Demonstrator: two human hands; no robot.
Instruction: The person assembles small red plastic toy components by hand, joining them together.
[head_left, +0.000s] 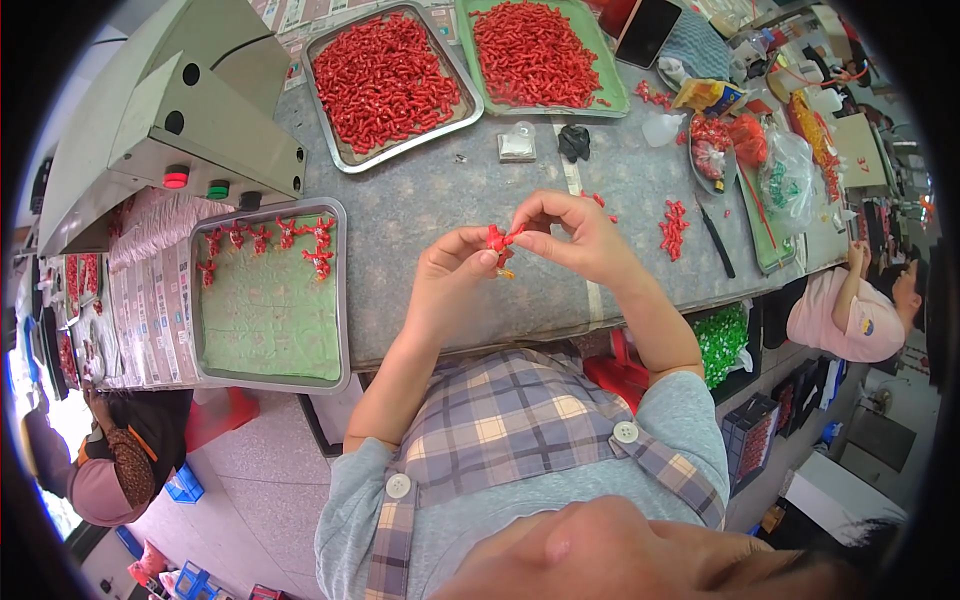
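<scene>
Over the near edge of the grey table, my two hands meet around a small red plastic figure (497, 238) with a bit of yellow at its lower end. My left hand (452, 268) pinches the figure's body between thumb and fingers. From the other side, my right hand (580, 238) pinches a small red part at the figure, partly hidden by the fingertips. To the left, a metal tray with a green lining (268, 325) carries several finished-looking red figures (260, 238) along its far side. A small heap of red pieces (673, 232) lies right of my right hand.
Two trays of loose red pieces, one metal (465, 118) and one green (612, 85), stand at the back. A machine housing (110, 140) with red and green buttons rises at far left. A black-handled tool (717, 242) lies right. A person in pink (840, 310) works beyond.
</scene>
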